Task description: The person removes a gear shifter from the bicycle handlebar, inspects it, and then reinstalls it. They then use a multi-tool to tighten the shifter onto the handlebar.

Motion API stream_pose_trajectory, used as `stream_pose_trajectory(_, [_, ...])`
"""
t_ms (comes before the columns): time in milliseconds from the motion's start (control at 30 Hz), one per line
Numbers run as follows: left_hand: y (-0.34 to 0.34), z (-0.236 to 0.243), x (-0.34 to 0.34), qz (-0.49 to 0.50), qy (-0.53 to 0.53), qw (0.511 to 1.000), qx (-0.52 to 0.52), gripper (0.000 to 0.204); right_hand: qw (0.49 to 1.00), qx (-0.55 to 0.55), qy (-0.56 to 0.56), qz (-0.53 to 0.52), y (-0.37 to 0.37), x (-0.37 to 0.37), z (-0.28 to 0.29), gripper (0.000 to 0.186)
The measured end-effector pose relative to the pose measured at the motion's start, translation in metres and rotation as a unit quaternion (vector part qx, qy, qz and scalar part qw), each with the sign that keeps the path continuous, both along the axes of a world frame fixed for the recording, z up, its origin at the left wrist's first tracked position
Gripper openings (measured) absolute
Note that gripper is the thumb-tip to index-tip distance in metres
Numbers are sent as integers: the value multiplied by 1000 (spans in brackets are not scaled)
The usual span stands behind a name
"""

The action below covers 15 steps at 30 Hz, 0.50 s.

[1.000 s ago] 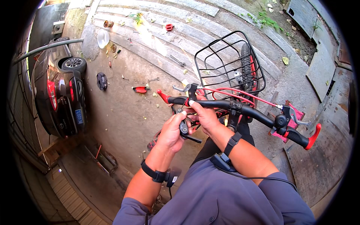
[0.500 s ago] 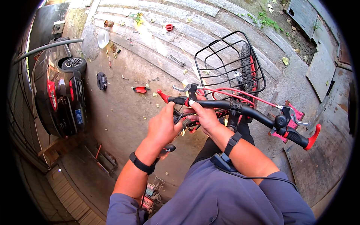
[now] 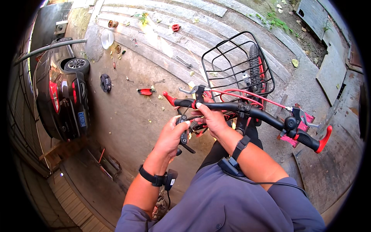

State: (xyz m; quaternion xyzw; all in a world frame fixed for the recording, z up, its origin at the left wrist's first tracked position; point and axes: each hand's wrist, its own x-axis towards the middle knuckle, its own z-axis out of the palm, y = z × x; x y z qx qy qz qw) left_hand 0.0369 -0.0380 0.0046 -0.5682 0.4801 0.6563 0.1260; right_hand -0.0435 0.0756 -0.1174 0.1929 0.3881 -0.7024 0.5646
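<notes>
A black folding hex-key multi-tool is gripped in my left hand, thumb pressed on its side. One thin key points up toward the left brake lever and its black clamp; whether its tip sits in a bolt is too small to tell. My right hand closes round the black handlebar just inside that clamp, its thumb on top and its fingers partly hidden beneath. Red bar ends cap both grips. Red cables run from the levers toward the bicycle's front.
A black wire basket sits over the front wheel. On the ground at left lie a red-and-black part, a black part, wrenches and a red pedal. A dark car stands far left.
My left hand has turned, and the multi-tool now shows its flat side, with its key angled up to the clamp. My right hand keeps its place on the handlebar.
</notes>
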Motion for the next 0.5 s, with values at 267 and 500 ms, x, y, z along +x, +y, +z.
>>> stream_pose_trajectory(267, [5, -6, -7, 51, 20, 997, 57, 22, 1000, -5, 16, 2, 0, 3, -6, 44])
stream_pose_trajectory(500, [13, -7, -9, 162, 9, 979, 125, 31, 1000, -2, 19, 0, -1, 2, -1, 42])
